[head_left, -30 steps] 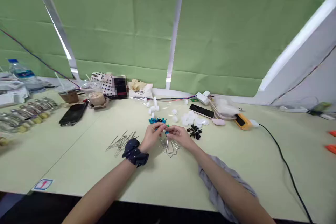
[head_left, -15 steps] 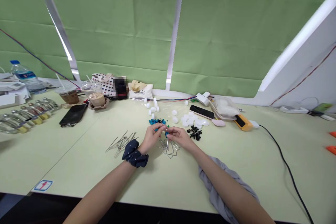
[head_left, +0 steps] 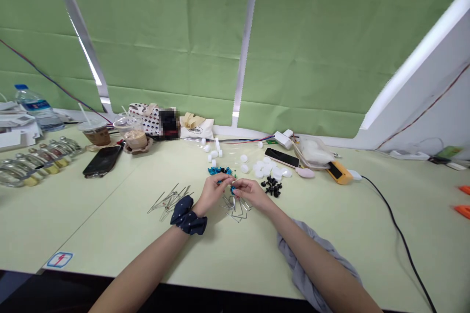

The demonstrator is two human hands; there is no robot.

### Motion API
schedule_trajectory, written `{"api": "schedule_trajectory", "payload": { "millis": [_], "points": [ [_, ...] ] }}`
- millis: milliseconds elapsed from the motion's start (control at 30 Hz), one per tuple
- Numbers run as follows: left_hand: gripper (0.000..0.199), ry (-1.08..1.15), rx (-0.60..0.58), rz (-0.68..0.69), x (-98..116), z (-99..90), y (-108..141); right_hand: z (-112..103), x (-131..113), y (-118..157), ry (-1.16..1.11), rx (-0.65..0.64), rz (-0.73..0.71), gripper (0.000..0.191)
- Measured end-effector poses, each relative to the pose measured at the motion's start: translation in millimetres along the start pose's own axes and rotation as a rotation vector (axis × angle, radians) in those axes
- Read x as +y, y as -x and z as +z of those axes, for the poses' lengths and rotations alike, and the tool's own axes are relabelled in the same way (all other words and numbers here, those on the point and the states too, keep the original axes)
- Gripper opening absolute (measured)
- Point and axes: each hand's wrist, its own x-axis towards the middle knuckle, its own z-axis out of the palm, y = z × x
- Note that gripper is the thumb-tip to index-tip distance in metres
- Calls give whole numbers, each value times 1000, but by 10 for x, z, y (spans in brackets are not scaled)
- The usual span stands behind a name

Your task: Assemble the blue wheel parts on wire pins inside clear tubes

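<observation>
My left hand (head_left: 214, 191) and my right hand (head_left: 252, 192) meet over the middle of the table, fingertips pinched close together. A small blue piece (head_left: 232, 189) shows at the fingertips of my right hand. Whatever my left fingertips grip is too small to name. Just beyond my left hand lies a pile of small blue parts (head_left: 216, 170). Below the hands are bent metal rods (head_left: 240, 214), partly hidden by the fingers. More thin metal rods (head_left: 169, 199) lie left of my left wrist. A cluster of black knob-like pieces (head_left: 272, 187) sits right of my right hand.
White round caps (head_left: 262, 168) and a phone (head_left: 282, 157) lie behind the black pieces. A yellow device (head_left: 340, 172) with a black cable (head_left: 389, 215) is at right. Drink cups (head_left: 134, 138), a dark phone (head_left: 103, 161) and a rack of small bottles (head_left: 40, 159) stand at left.
Both hands stay in nearly the same place, with only slight finger movement around the small blue piece. Nothing else has visibly moved on the table.
</observation>
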Motion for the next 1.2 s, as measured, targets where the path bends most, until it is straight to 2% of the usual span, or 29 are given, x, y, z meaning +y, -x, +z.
{"api": "schedule_trajectory", "payload": {
  "millis": [333, 633, 733, 867, 967, 1067, 1200],
  "points": [
    [31, -33, -45, 36, -5, 4, 15, -29, 52, -15, -24, -8, -12, 30],
    [34, 147, -247, -54, -28, 12, 39, -70, 34, -17, 54, 77, -63, 31],
    [35, 257, -268, -64, -30, 22, 36, -63, 24, -18, 67, 86, -64, 32],
    [36, 269, -198, -75, -3, -27, 9, -68, 47, -35, 141, 108, -98, 38],
    [37, 255, -101, -134, -4, -107, -19, -107, 90, -45, 397, 165, -138, 24],
    [38, 260, -6, -169, -35, -184, -45, -141, 121, -38, 661, 178, -112, 10],
    [43, 250, 60, -192, -69, -227, -62, -104, 121, -13, 832, 150, -71, 9]
  ]
}}
